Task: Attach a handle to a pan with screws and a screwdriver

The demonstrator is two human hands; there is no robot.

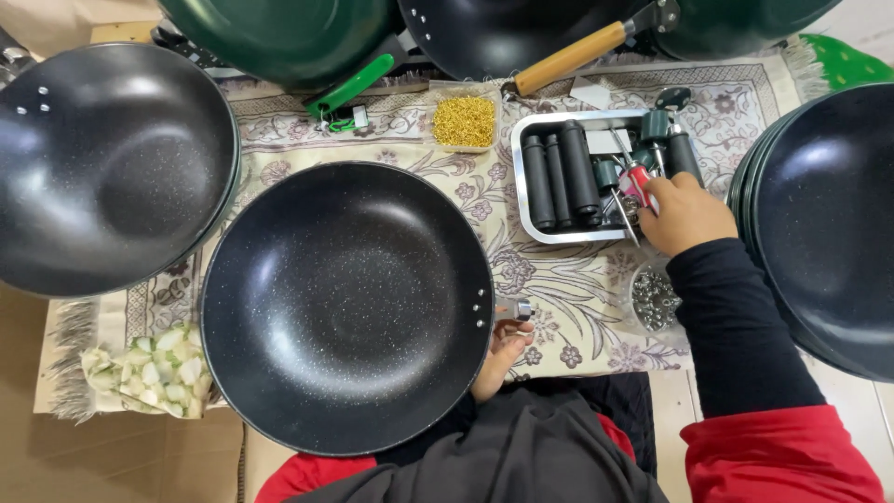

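Note:
A black speckled wok (345,303) lies in front of me on a patterned cloth. My left hand (501,356) grips the small metal handle bracket (514,309) at the wok's right rim. My right hand (684,212) reaches into a metal tray (523,177) and is closed on a red-handled screwdriver (635,183). The tray holds several black handle grips (561,177) and dark green knobs (656,125).
Another black wok (102,168) sits at the left, a stack of woks (824,224) at the right, more pans along the top. A box of gold screws (464,121), a clear cup of metal bits (654,298) and a bag of white pieces (154,373) lie about.

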